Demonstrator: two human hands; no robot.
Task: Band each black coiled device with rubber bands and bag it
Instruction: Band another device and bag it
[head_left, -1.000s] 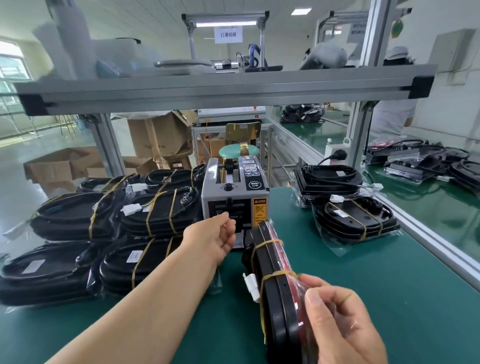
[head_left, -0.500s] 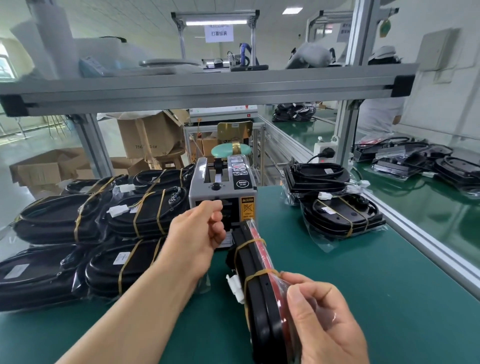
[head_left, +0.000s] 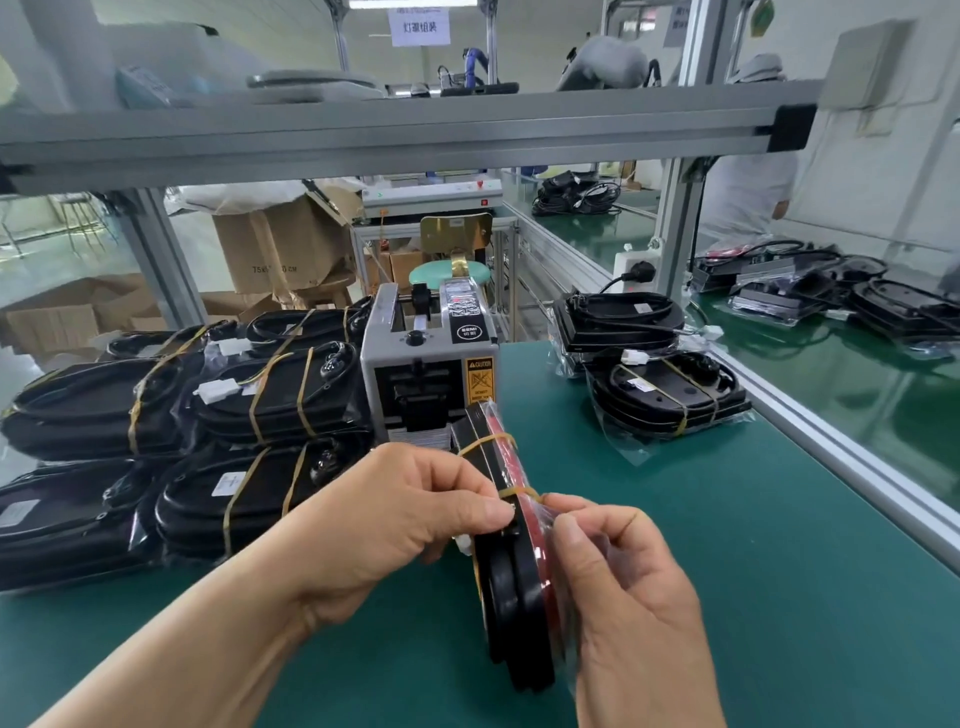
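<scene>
Standing on its edge on the green table mat (head_left: 727, 545), low in the middle of the frame, was a black coiled device (head_left: 511, 597) in a clear plastic bag (head_left: 521, 470), with two yellow rubber bands (head_left: 488, 441) around it. The left hand (head_left: 395, 525) pinched its top edge with thumb and finger. The right hand (head_left: 623, 587) curled round its right side. Just behind stood a grey tape machine (head_left: 431, 374). Piles of bagged black devices (head_left: 270, 400) lay at the left.

I see an aluminium shelf beam (head_left: 415, 135) spanning my view; below it lies the green bench mat (head_left: 727, 571), behind it cardboard boxes (head_left: 280, 244) on a pale floor (head_left: 57, 244), above it a ceiling light (head_left: 413, 3).
</scene>
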